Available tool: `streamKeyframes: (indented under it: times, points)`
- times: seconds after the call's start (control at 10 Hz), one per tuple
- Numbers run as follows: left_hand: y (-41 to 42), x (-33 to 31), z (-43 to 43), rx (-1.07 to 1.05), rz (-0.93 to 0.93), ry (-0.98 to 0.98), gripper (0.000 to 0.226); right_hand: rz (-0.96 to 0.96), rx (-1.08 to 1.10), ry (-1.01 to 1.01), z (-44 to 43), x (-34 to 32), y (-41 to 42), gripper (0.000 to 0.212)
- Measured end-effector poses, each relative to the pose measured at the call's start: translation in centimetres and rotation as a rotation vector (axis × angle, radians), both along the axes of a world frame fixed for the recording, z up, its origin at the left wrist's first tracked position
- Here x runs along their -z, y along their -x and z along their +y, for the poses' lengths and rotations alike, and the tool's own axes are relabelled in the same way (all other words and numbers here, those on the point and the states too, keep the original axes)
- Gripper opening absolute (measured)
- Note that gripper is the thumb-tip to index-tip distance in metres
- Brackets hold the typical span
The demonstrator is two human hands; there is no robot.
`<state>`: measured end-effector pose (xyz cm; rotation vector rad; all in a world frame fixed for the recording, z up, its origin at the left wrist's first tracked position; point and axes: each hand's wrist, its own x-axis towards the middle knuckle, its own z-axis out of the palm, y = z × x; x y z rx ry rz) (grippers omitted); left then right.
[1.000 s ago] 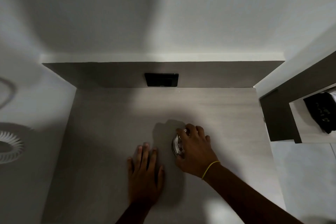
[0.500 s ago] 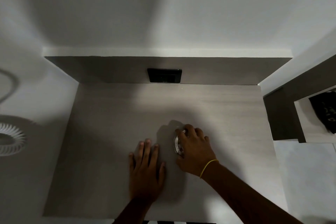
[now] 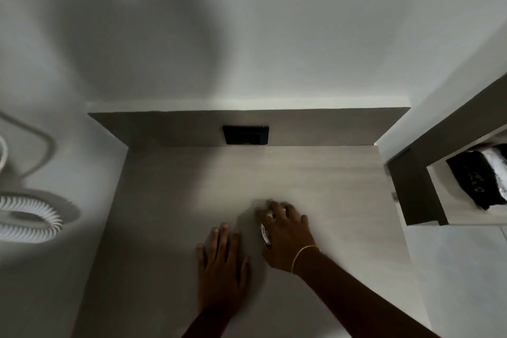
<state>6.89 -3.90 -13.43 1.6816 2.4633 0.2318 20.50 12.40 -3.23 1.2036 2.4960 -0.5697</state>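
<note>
A small clear glass stands on the grey wooden tabletop, mostly hidden under my right hand. That hand grips the glass from above, fingers curled round its rim; a yellow band circles the wrist. My left hand lies flat on the tabletop just left of the glass, fingers straight and spread, holding nothing.
A black socket panel sits in the table's raised back panel. White walls close in at the back and left. A white coiled hose lies at the left. At the right, a shelf holds a black item.
The view has shifted slightly, the table sitting lower in frame. My right hand stays on the glass and its fingers look blurred with motion. My left hand has not moved.
</note>
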Motion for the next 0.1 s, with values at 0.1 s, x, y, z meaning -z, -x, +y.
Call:
streamKeyframes:
  times: [0.1]
  points:
    - [0.53, -1.05, 0.52, 0.067, 0.028, -0.062, 0.07, 0.061, 0.051, -0.037, -0.07, -1.64, -0.78, 0.101]
